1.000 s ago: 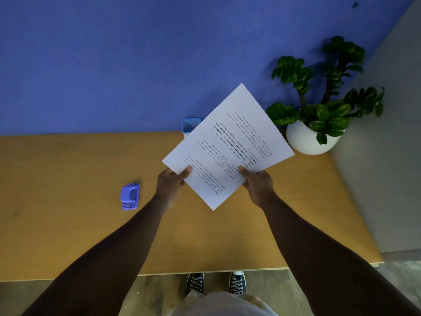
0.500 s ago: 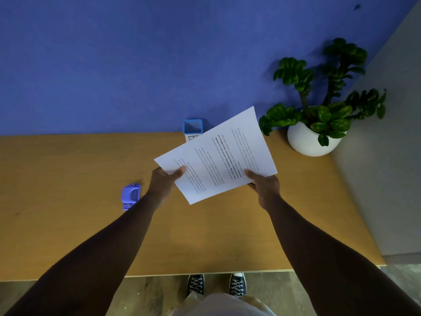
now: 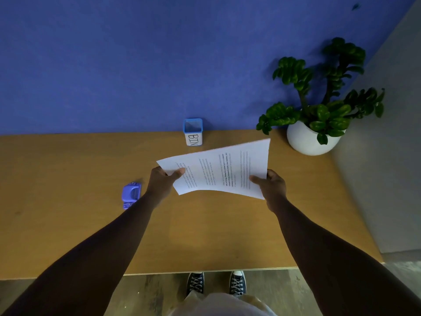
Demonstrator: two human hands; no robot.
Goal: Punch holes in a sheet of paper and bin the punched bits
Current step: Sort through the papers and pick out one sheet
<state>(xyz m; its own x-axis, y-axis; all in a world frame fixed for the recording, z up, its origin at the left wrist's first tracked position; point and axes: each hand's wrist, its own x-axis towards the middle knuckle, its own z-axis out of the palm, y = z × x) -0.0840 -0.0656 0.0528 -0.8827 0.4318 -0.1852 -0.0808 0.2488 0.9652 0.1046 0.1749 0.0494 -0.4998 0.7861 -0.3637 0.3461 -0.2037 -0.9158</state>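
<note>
A white printed sheet of paper (image 3: 218,169) hangs almost flat, low over the middle of the wooden table (image 3: 68,224). My left hand (image 3: 163,179) pinches its left corner and my right hand (image 3: 272,185) grips its right edge. A small purple hole punch (image 3: 130,194) lies on the table just left of my left wrist. Behind the sheet, against the wall, stands a small blue-rimmed cup labelled BIN (image 3: 193,132).
A white round pot with a green plant (image 3: 309,137) stands at the table's back right corner. A blue wall runs behind the table and a grey wall on the right. My shoes (image 3: 216,283) show below the front edge.
Both hands have lowered the sheet and turned it from tilted up towards me to nearly flat, lengthwise left to right. The BIN cup is now uncovered.
</note>
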